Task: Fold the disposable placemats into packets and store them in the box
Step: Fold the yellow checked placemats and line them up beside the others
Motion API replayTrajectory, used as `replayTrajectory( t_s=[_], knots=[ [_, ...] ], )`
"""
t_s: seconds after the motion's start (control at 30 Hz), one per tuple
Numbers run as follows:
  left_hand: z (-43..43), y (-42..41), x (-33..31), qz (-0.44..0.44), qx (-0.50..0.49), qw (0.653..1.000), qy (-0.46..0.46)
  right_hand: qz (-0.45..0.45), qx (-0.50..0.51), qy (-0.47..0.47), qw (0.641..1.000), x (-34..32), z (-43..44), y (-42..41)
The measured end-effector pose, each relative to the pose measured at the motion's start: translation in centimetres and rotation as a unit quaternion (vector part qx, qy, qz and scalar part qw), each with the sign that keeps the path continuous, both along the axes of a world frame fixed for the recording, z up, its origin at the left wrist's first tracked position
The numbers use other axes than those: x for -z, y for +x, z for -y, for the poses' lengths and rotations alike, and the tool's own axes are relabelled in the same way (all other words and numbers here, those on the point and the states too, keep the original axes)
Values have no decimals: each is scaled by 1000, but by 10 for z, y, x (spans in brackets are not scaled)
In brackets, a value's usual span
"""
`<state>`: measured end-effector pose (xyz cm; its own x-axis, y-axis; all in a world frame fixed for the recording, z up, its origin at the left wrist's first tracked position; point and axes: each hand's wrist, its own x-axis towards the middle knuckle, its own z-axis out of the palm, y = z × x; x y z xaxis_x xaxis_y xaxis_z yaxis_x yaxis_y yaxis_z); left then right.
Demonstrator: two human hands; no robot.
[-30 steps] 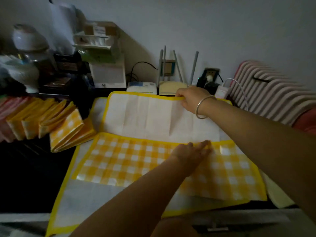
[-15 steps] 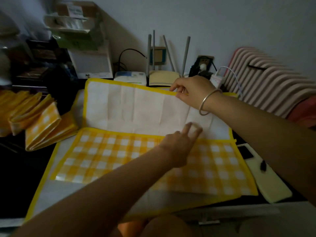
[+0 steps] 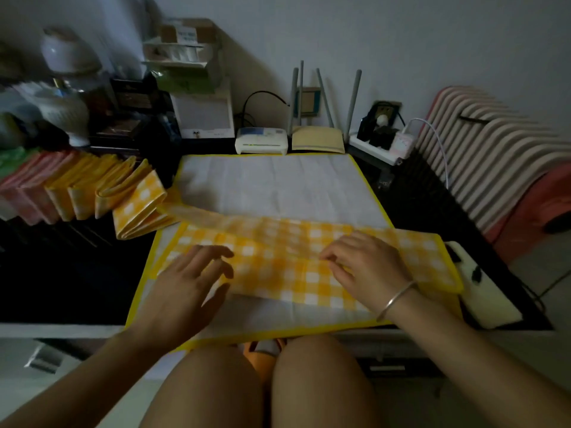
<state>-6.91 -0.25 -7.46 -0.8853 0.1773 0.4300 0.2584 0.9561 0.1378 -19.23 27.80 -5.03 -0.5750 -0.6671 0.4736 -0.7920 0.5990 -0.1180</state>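
A yellow-checked placemat lies folded into a long strip across the table in front of me. Under it a second placemat is spread white side up, with a yellow border. My left hand rests flat on the strip's left part, fingers spread. Wearing a bracelet, my right hand has bent fingers pinching the edge of the folded-over flap near the middle. A row of folded packets stands at the left: yellow checked ones nearest, pink ones farther left. I see no box.
A phone in a pale case lies right of the mats. Behind them stand a white device, a router and a power strip. A striped cushion is at the right, cluttered shelves at the back left.
My right hand has pulled the placemat's far edge toward me, folding the white half down over the checked half. My left hand moved left and spread flat on the strip.
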Motion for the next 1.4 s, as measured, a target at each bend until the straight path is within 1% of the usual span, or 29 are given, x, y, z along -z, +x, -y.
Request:
replayTrajectory(
  t_s=[0.07,0.1,0.13,0.2,0.27,0.3,0.37,0.47,0.57,0.67,0.73,0.8,0.83,0.87,0.9,0.97,1.03,1.07,1.17,1.2,1.23,1.27,1.33,1.37,1.4],
  knots=[
    [-1,5,-7,-49,0,998,-42,20,-1,16,1000,23,-9,8],
    [0,5,-9,-53,6,996,-67,29,2,22,999,35,-13,11],
    [4,4,-9,-41,14,995,-87,35,4,29,999,45,-15,15],
    [13,-1,-2,17,36,994,-102,49,11,34,998,59,-17,20],
    [24,-5,12,77,47,992,-92,67,23,26,997,64,-18,26],
    [28,-5,17,91,47,991,-84,72,26,24,997,65,-17,28],
    [33,-4,26,89,42,993,-72,76,27,25,996,65,-15,33],
    [32,0,29,72,38,993,-84,56,36,33,997,65,-10,33],
    [34,8,34,60,26,993,-95,46,33,2,998,64,-4,25],
    [35,18,38,63,19,992,-106,38,29,3,999,63,3,24],
    [33,19,35,69,1,993,-101,29,33,9,999,64,5,27],
    [25,11,26,58,-39,995,-75,19,33,6,999,68,5,31],
    [17,4,18,67,-63,994,-59,9,32,3,999,69,5,31],
    [9,-5,11,89,-87,991,-39,3,31,4,1000,70,5,31],
    [1,-15,7,130,-115,984,-29,1,29,8,1000,71,5,31],
    [-10,-33,7,226,-160,959,-52,9,19,11,1000,71,5,28],
    [-17,-48,15,295,-165,938,-79,16,7,17,1000,71,4,22],
    [-17,-52,20,321,-164,930,-77,14,-2,28,999,70,4,20],
    [-11,-58,34,386,-164,907,-28,-19,-41,89,995,64,4,15],
    [-10,-57,35,391,-163,906,-22,-12,-55,104,993,61,3,13],
    [-10,-57,36,387,-164,907,-22,15,-64,107,992,58,2,11],
    [-11,-57,37,382,-165,909,-22,64,-64,93,992,52,3,8],
    [-11,-57,38,378,-168,910,-25,170,-33,27,984,43,9,-1],
    [-11,-57,39,376,-169,911,-25,188,-7,9,982,38,15,-7],
    [-11,-57,40,374,-169,912,-24,178,23,22,984,37,21,-13]
  ],
)
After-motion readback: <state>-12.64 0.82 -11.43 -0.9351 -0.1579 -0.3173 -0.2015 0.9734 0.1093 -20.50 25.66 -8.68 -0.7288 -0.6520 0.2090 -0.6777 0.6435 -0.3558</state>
